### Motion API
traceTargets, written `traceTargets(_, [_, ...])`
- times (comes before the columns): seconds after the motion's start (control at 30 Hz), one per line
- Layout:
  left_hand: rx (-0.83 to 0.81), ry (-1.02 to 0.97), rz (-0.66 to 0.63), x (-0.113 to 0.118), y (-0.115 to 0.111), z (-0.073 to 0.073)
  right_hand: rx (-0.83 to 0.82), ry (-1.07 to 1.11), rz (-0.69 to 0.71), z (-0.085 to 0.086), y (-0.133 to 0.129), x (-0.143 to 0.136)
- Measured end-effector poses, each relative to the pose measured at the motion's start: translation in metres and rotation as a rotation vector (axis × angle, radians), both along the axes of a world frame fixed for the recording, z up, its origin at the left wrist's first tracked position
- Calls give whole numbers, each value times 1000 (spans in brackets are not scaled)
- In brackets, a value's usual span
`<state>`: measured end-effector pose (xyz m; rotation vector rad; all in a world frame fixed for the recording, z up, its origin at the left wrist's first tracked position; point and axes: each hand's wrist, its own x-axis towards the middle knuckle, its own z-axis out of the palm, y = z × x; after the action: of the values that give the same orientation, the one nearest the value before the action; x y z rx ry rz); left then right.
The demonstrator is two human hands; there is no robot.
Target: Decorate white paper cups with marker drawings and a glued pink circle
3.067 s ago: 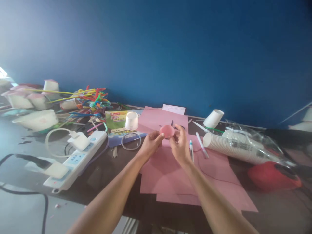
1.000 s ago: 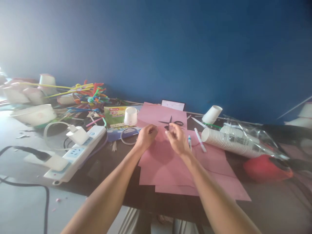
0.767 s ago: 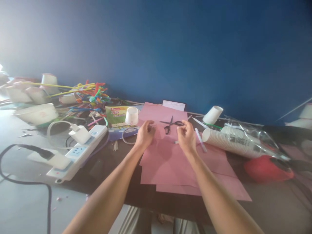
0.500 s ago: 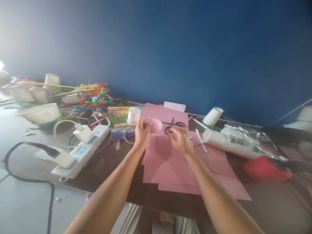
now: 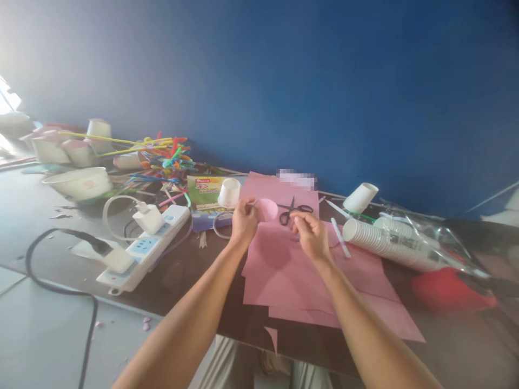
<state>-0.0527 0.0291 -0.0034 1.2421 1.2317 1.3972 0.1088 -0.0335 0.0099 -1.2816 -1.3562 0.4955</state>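
Observation:
My left hand [image 5: 245, 222] pinches the edge of a round pink paper piece [image 5: 267, 210] between thumb and fingers, holding it above pink paper sheets [image 5: 279, 270]. To its right, my right hand [image 5: 310, 235] has its fingers curled and the tips drawn together; whether anything is between them I cannot make out. Black-handled scissors [image 5: 292, 208] lie spread wide on the pink sheets, just beyond the right fingertips. A small pointed pink paper scrap [image 5: 272, 339] shows by the table's front edge.
A white paper cup [image 5: 229, 193] stands upside down behind my left hand. A power strip [image 5: 146, 248] with plugged cords lies left; colourful pipe cleaners [image 5: 170, 154] are heaped behind it. Right are white pens [image 5: 340, 237], stacked paper cups [image 5: 385, 240] and a red object [image 5: 452, 290].
The view has shifted a little, so things sit further right. My right hand has moved slightly away from the round paper. The pointed pink scrap has appeared near the front edge.

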Motion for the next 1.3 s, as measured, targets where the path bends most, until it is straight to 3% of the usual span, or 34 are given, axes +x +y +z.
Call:
traceTargets(0.1, [27, 34, -53, 1, -1, -1, 39, -139, -138, -8, 6, 1])
traceTargets(0.2, [57, 118, -93, 3, -3, -1, 127, -231, -163, -14, 11, -1])
traceTargets(0.33, [115, 266, -139, 5, -6, -2, 147, -178, -203, -13, 16, -1])
traceTargets(0.6, [234, 602, -250, 5, -9, -6, 49, 17, -199, 12, 25, 25])
traceTargets(0.73, [310, 705, -327, 6, -10, -8, -29, 0, -176, 26, 11, 51])
traceTargets(0.9, [361, 786, -353, 5, -11, -5, -189, -240, -254, 19, -23, 74])
traceTargets(1.0, [389, 834, -380, 5, -12, -5, -226, -492, -161, 7, -33, 72])
traceTargets(1.13, [474, 874, -409, 3, -12, -8, -191, -754, -55, -5, -30, 58])
traceTargets(1.3, [538, 899, -429, 1, -12, -9, -242, -1066, 59, -8, -19, 41])
